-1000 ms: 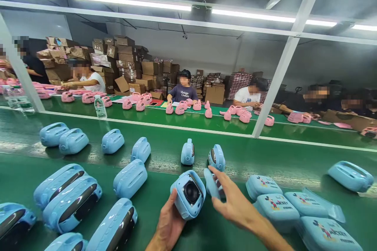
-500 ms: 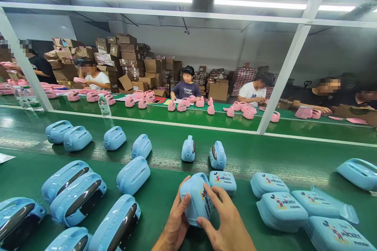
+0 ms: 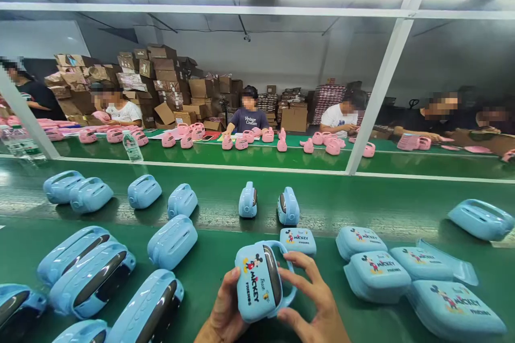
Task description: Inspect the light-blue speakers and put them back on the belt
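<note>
Green bench (image 3: 209,273), speaker (image 3: 257,281) between hands (image 3: 269,311)

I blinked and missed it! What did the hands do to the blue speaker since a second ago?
The right hand pressed a Mickey cover onto the blue speaker, which both hands turned. The left hand kept holding. The other speakers on the green belt stayed put.

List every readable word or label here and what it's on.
"MICKEY" and "FRIENDS": the blue speaker held in both hands.
"MICKEY": loose blue covers on the belt; smaller print blurred.
"Vintage Couture": a co-worker's shirt.
Box print and bottle label: unreadable.
</note>
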`<state>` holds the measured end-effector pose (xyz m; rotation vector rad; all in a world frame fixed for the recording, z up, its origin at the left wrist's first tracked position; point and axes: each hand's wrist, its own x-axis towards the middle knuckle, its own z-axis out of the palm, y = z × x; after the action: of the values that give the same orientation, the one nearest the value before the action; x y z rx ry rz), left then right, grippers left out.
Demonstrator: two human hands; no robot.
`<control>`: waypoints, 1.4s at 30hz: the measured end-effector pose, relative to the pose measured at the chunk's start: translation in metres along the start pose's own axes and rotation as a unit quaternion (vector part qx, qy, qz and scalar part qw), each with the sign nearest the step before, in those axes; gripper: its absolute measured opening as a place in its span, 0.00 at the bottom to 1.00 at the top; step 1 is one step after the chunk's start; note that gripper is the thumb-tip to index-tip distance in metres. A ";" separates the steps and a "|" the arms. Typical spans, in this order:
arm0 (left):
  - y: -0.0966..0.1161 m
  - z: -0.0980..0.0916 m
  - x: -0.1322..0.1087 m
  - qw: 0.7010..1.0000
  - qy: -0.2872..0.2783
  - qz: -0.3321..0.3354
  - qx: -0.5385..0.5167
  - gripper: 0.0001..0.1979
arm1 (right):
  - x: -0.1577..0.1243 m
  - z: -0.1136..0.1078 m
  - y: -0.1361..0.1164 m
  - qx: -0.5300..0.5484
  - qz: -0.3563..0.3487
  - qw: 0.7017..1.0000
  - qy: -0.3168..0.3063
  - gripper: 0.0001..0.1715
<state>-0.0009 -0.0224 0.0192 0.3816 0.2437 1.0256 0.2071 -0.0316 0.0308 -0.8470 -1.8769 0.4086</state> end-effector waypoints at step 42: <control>-0.026 0.035 -0.002 0.956 0.165 0.041 0.238 0.35 | -0.015 -0.009 0.002 -0.049 -0.071 0.991 -0.101 0.60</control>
<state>0.0311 -0.0432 0.0406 0.6605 0.7901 1.1060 0.2196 -0.0416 0.0236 -0.7541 -2.1455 0.3258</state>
